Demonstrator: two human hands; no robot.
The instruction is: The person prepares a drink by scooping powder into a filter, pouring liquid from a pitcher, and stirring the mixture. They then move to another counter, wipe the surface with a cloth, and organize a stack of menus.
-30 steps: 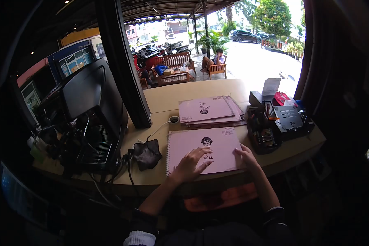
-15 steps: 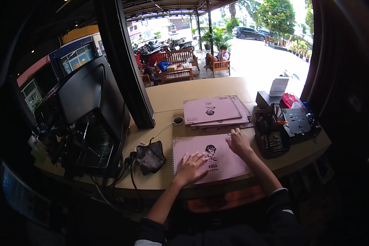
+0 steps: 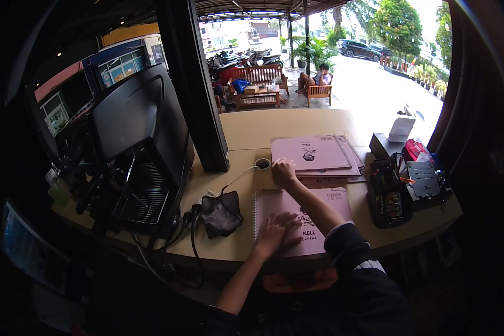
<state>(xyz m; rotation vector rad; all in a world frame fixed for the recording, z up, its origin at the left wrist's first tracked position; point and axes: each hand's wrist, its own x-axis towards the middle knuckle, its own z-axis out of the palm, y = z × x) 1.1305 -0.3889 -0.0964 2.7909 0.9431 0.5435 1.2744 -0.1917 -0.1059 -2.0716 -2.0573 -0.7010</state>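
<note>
A pink spiral-bound menu (image 3: 325, 224) with a printed face and "KELL" lettering lies flat at the table's near edge. My left hand (image 3: 277, 232) rests on its left half, fingers stretched out and palm down. Beyond it sits a stack of similar pink menus (image 3: 319, 154), slightly askew. At the near left corner of that stack is my right hand (image 3: 284, 172), its fingers curled in and covering the corner. Whatever those fingers hold, if anything, is hidden. My right forearm crosses above the near menu.
A round cable hole (image 3: 262, 164) with a white cord lies left of my right hand. A dark pouch (image 3: 222, 214) and black cables sit at left, beside a large black machine (image 3: 143, 151). A black organizer (image 3: 389, 196) stands right. A post (image 3: 199, 95) rises behind.
My right hand has moved left from the near menu's far right edge to the stack's near left corner. My left hand stays on the near menu. The view has shifted slightly.
</note>
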